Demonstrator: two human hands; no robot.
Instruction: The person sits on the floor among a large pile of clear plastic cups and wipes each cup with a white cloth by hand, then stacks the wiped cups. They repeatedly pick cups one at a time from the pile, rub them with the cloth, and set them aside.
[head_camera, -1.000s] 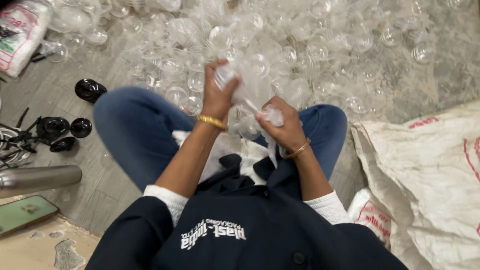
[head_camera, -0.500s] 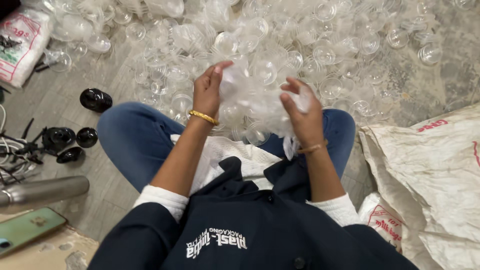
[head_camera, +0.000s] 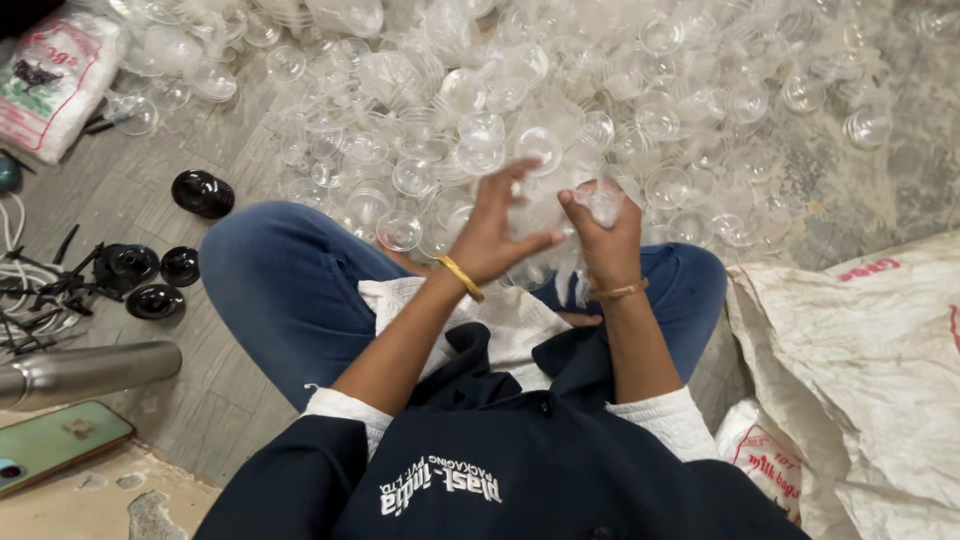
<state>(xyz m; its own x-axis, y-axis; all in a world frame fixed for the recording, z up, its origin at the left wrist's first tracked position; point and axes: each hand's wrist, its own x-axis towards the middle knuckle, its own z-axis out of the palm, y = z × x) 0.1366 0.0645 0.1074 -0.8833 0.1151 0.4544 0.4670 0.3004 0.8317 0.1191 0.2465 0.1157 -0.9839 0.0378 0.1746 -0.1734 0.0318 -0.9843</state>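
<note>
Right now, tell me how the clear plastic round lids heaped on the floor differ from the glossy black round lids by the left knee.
The clear plastic round lids are see-through; the glossy black round lids are opaque. The clear ones lie in a large overlapping heap ahead of both knees; the black ones are only a few, scattered apart on the grey floor. Both kinds are round and shallow.

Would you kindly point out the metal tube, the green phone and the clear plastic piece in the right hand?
Metal tube (head_camera: 85, 372), head view: middle of its shiny side.
Green phone (head_camera: 55, 443), head view: centre of its back.
Clear plastic piece (head_camera: 605, 200), head view: part showing above the right hand (head_camera: 608, 240).
</note>
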